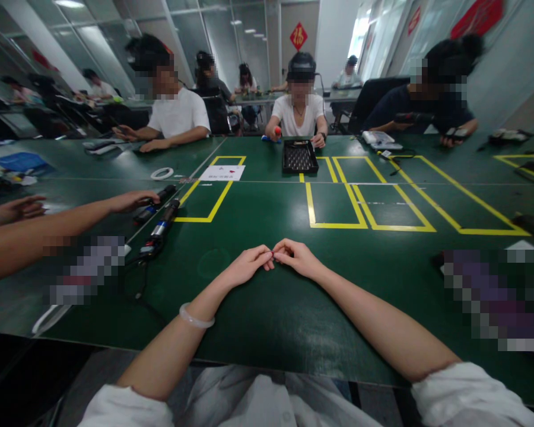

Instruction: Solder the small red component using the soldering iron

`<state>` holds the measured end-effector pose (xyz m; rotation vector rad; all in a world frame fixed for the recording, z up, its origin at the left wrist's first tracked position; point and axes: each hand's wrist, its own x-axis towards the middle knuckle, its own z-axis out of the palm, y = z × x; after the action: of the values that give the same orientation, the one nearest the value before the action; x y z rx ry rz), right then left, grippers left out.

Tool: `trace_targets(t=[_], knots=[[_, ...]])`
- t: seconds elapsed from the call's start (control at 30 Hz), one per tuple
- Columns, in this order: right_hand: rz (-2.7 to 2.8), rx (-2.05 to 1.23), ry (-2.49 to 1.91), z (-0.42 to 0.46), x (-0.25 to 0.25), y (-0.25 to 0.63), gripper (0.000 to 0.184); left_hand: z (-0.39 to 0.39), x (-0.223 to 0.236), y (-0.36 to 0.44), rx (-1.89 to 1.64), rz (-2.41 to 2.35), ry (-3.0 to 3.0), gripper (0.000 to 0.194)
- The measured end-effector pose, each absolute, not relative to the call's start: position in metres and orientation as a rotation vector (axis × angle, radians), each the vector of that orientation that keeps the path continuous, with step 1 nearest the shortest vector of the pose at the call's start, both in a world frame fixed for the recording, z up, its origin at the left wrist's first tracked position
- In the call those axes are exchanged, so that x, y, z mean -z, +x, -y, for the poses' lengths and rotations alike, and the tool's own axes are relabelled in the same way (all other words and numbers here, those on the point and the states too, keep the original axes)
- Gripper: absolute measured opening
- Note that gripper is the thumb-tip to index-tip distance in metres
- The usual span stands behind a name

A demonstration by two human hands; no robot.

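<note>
your white shirt (258, 397) is closest; the fingertips of your left hand (253, 261) and right hand (296, 258) meet, pinched on a tiny dark-red thing (273, 253), too small to identify, above the green table (267, 320), with yellow tape (338, 226) and a black tray (300, 168) farther out.

Above the left hand (252, 264) and right hand (297, 259), the counter (258, 216) is free up to yellow tape (338, 226). A black-and-silver tool (161, 225) and co-worker's forearm (82, 216) obstruct mid-left, a black tray (299, 168) upper centre, a blurred object (485, 290) lower right.
</note>
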<state>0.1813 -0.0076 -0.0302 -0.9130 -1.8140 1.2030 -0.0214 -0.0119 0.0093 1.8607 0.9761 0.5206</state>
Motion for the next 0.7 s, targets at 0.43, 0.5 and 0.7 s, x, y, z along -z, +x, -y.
trace_targets(t=[0.43,0.5,0.7], knots=[[1.793,-1.229,-0.895,0.008,0.028,0.182,0.02,0.008,0.0,-0.023,-0.548,-0.949,1.801,0.048],[1.795,-1.219,-0.905,0.008,0.029,0.182,0.02,0.008,0.0,-0.023,-0.549,-0.954,1.798,0.049],[1.83,-1.199,-0.874,0.008,0.029,0.182,0.021,0.007,0.0,-0.022,-0.558,-0.948,1.796,0.049]])
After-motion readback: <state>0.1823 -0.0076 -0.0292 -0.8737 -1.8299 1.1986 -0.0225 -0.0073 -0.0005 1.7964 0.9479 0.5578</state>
